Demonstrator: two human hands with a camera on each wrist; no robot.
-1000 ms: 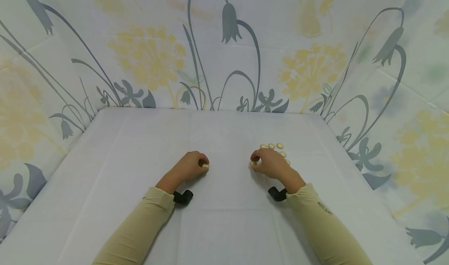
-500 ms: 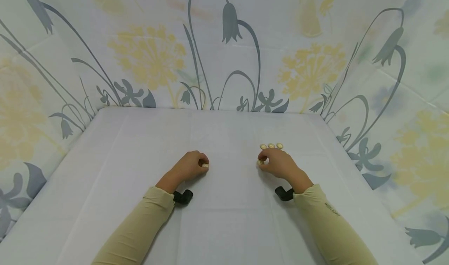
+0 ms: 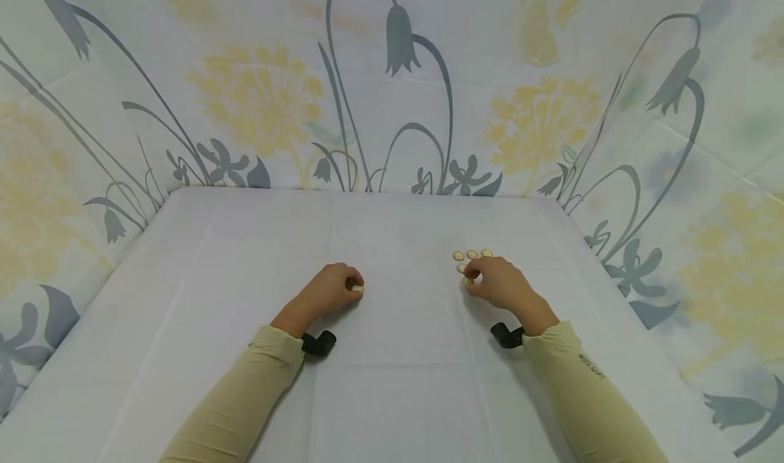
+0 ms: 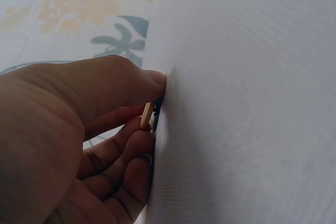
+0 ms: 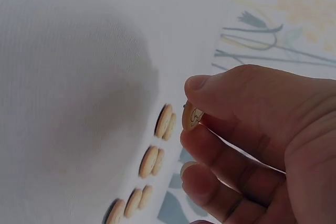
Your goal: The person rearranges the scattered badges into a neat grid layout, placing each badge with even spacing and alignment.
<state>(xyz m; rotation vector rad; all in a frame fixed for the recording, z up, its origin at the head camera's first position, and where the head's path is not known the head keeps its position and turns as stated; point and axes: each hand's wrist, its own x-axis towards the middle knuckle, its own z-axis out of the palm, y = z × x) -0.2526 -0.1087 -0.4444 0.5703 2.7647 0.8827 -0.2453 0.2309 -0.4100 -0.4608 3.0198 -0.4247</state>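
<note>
My left hand (image 3: 327,291) rests low on the white table, pinching a small round wooden token (image 3: 358,288) between thumb and fingers. In the left wrist view that token (image 4: 148,114) shows almost edge-on, close to the cloth. Another wooden token (image 5: 192,117), with a dark line marking on its face, is pinched by thumb and forefinger of my right hand (image 3: 502,284). Just beyond these fingertips lies a token (image 3: 461,268), and behind it a row of three tokens (image 3: 472,254). The right hand hides part of the group in the head view.
Several tokens (image 5: 149,161) lie in rows beside the right hand in its wrist view. A black wrist camera (image 3: 320,344) sits on the left wrist, another camera (image 3: 507,336) on the right. Flower-printed cloth (image 3: 392,109) walls the table's back and sides.
My right hand has moved rightward with its token, uncovering a token in front of the back row and covering those farther right. The left hand has stayed in place.
</note>
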